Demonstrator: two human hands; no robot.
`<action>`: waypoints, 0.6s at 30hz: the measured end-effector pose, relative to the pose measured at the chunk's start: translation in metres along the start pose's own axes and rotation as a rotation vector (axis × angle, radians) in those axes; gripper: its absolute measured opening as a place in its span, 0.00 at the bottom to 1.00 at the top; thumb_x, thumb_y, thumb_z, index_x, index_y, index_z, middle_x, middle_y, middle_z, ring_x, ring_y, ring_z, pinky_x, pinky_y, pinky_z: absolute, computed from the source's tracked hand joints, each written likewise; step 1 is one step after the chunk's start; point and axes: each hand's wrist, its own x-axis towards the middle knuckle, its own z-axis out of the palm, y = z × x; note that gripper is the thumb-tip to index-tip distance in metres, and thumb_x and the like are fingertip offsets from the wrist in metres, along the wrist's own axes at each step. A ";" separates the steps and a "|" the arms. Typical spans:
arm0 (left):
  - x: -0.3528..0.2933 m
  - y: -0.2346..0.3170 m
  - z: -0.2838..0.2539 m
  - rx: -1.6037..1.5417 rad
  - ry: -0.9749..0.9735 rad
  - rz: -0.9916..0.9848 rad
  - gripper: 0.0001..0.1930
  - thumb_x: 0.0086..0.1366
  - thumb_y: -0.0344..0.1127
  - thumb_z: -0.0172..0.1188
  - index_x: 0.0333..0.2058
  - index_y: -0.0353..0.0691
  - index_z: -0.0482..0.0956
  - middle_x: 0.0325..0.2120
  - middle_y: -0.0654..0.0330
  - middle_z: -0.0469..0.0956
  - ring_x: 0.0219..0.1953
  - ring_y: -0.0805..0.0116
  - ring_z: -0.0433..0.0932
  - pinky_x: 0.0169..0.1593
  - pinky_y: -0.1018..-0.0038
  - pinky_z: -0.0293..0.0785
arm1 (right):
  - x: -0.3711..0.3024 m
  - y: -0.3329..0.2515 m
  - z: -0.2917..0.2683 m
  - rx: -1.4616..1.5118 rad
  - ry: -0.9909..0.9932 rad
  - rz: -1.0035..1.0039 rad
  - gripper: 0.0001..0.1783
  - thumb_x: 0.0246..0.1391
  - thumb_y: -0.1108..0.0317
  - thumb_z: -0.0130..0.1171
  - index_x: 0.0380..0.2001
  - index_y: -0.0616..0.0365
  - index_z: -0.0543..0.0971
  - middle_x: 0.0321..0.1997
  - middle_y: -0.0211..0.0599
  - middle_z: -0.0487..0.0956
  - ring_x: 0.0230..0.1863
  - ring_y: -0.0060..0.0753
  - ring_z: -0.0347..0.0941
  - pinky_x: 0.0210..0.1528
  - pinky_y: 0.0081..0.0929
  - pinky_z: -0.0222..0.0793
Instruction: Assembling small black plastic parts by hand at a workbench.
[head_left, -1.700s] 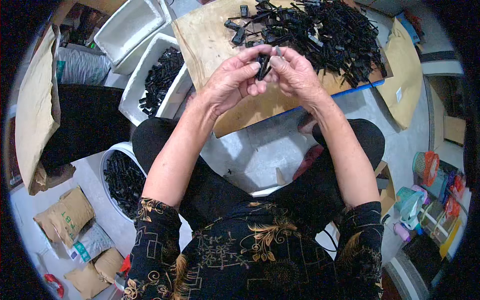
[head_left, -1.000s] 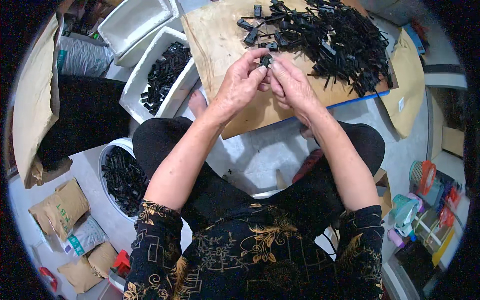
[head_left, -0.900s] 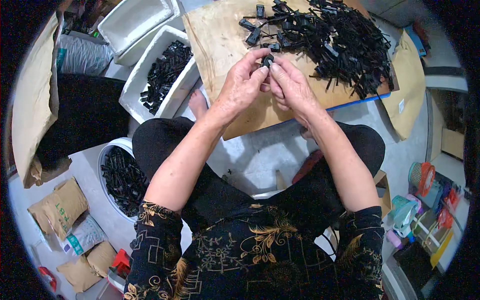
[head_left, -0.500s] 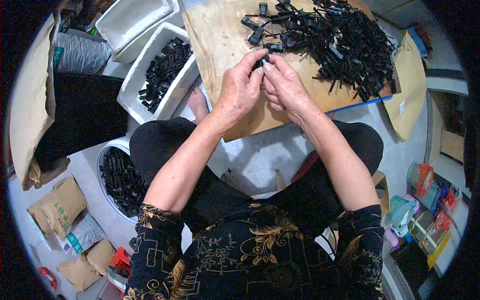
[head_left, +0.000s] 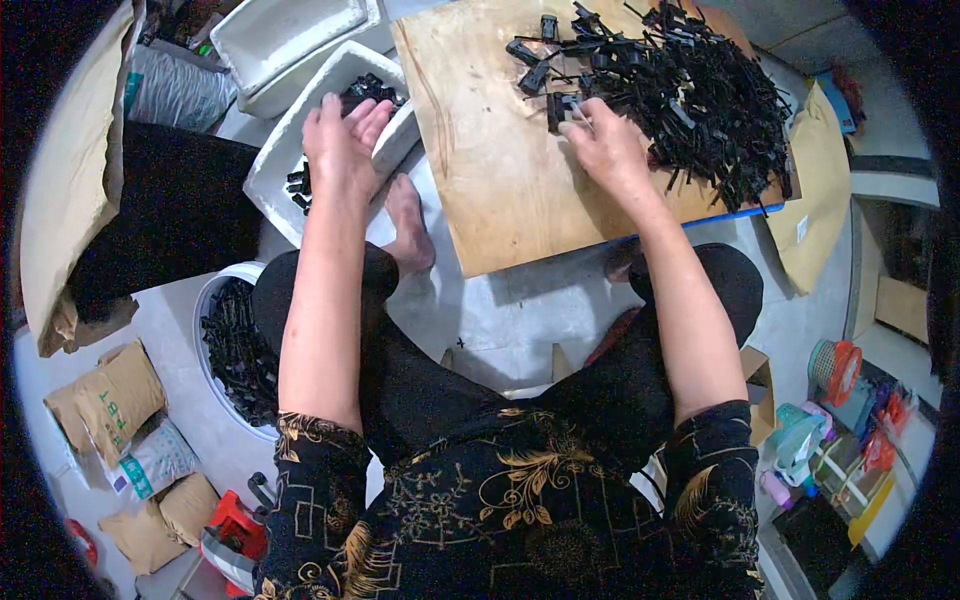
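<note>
My left hand (head_left: 342, 150) is over the white foam box (head_left: 272, 170), palm partly turned up and fingers apart, with nothing seen in it. Under and around it in the box lie small black plastic parts (head_left: 372, 88). My right hand (head_left: 612, 158) is at the near left edge of a heap of black plastic parts (head_left: 700, 105) on the wooden board (head_left: 480, 190). Its thumb and fingers close on a small black plastic part (head_left: 556, 113) at the board's surface; the fingers partly cover it.
Beside my left knee stands a white round tub (head_left: 205, 350) of black parts. A second white foam box (head_left: 285, 40) is at the far left. Brown paper sacks (head_left: 110, 400) lie at lower left, and a bare foot (head_left: 408, 225) rests between box and board.
My hands were together over the board, holding a small black part. The left has moved left over the foam box and opened; the right has moved right to the heap's edge.
</note>
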 end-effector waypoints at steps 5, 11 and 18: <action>-0.019 -0.019 0.002 0.017 -0.166 -0.109 0.26 0.63 0.40 0.46 0.53 0.32 0.48 0.42 0.39 0.66 0.31 0.53 0.76 0.29 0.74 0.76 | -0.001 -0.017 0.006 -0.150 0.005 0.020 0.18 0.44 0.57 0.58 0.32 0.60 0.72 0.26 0.48 0.76 0.32 0.51 0.73 0.33 0.41 0.68; -0.044 -0.027 0.036 0.365 -0.319 -0.206 0.17 0.63 0.41 0.48 0.45 0.34 0.63 0.34 0.53 0.72 0.28 0.69 0.76 0.26 0.81 0.72 | -0.003 -0.001 0.011 -0.180 0.058 -0.037 0.17 0.45 0.57 0.57 0.32 0.61 0.72 0.25 0.49 0.76 0.32 0.52 0.73 0.34 0.41 0.67; -0.061 -0.044 0.048 0.445 -0.508 -0.362 0.19 0.64 0.46 0.46 0.43 0.34 0.67 0.29 0.58 0.73 0.22 0.76 0.70 0.21 0.84 0.63 | -0.033 -0.019 -0.015 0.129 -0.075 -0.257 0.12 0.48 0.67 0.54 0.34 0.62 0.70 0.23 0.46 0.75 0.26 0.47 0.73 0.27 0.36 0.67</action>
